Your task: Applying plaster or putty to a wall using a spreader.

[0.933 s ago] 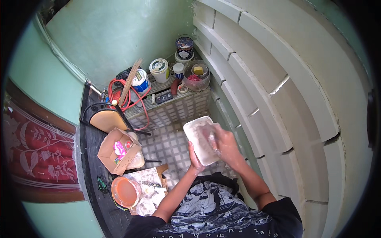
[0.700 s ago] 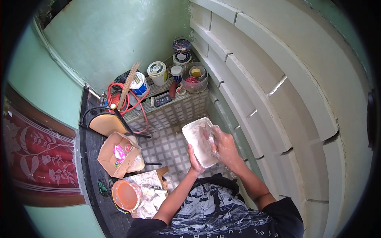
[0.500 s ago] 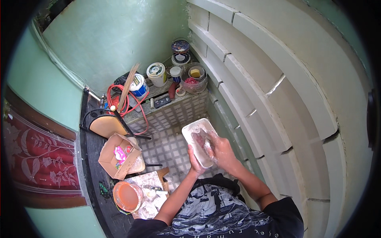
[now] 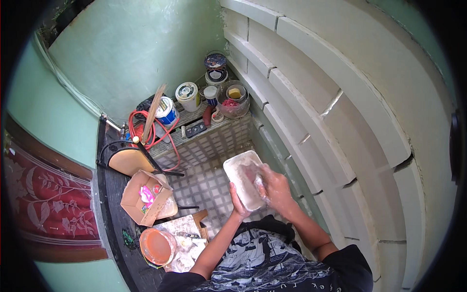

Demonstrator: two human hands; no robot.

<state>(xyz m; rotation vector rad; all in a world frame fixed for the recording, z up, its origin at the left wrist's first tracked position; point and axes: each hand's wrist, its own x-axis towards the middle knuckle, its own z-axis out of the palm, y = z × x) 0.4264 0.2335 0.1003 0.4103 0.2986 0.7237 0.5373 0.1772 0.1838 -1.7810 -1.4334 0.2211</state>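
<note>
The left hand (image 4: 238, 204) clamps the near edge of a white rectangular tray (image 4: 244, 179) from beneath, holding it above the checkered tile floor (image 4: 204, 182) just beside the pale moulded wall (image 4: 311, 126). The right hand (image 4: 275, 187) rests in the tray, fingers curled on something I cannot make out. Judging from this, the tray is best kept level and braced while the right hand works with short strokes toward the tray's middle, away from its rim.

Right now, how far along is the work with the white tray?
In hand: the left hand holds the white tray from below, and the right hand works pale paste on it. How much is done or left cannot be told. The orange bucket stands apart, untouched.
</note>
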